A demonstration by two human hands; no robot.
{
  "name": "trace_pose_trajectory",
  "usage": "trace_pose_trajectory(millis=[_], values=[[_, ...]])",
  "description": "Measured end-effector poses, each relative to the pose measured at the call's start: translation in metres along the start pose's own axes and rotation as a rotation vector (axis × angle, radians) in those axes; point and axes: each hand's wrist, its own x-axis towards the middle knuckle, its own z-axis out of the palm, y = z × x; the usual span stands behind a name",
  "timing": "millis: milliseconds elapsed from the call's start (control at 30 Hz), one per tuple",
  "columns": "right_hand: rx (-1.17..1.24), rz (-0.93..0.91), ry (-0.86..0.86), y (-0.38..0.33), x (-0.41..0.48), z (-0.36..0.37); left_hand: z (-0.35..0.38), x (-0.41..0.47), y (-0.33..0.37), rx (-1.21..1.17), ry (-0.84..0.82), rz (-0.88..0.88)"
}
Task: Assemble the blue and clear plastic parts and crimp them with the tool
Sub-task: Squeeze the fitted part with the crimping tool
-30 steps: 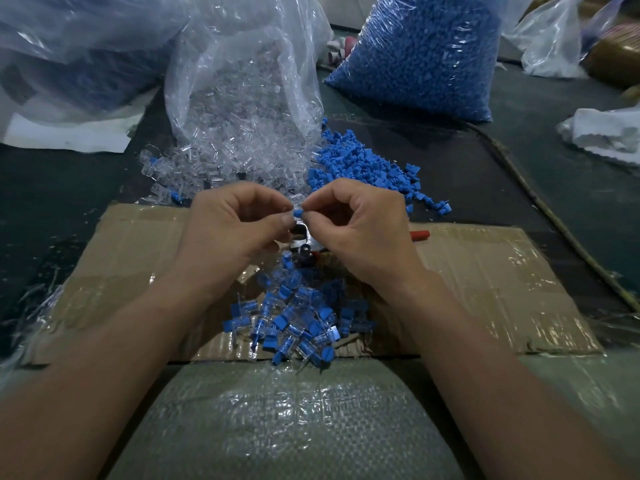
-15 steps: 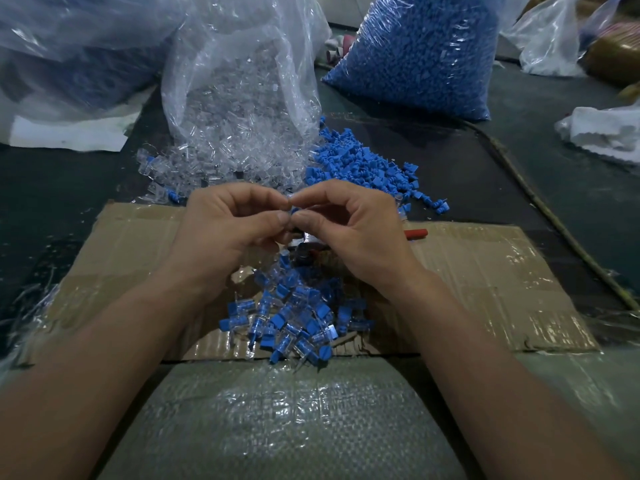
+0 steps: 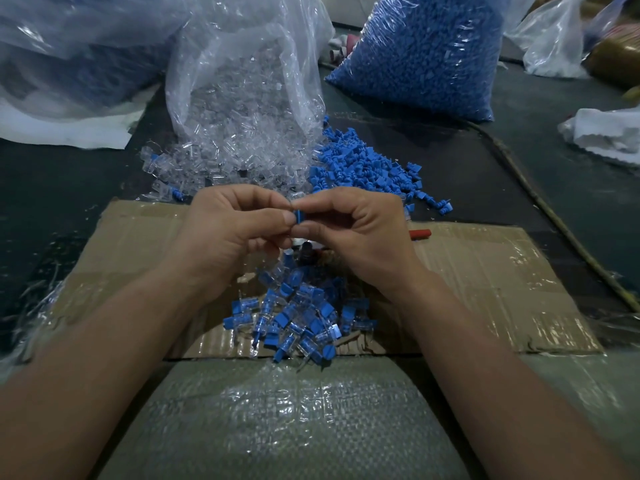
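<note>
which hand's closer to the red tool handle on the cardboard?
Right. The right hand is directly beside the red handle; the left hand is farther left, on the right hand's other side. Both pinch a blue part.

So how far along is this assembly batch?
Done: a pile of joined blue-and-clear pieces on the cardboard. In hand: left hand and right hand pinch one blue part together. Left: heaps of loose clear parts and loose blue parts, plus a full blue bag.
</note>
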Motion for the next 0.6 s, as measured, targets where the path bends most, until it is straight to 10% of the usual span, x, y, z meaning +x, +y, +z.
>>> trace_pose_trajectory(millis=[600], values=[[-0.138,-0.11,0.013,0.002,0.0002,-0.0047,-0.0005,0.0006,-0.0013,-0.006,-0.027,-0.026]])
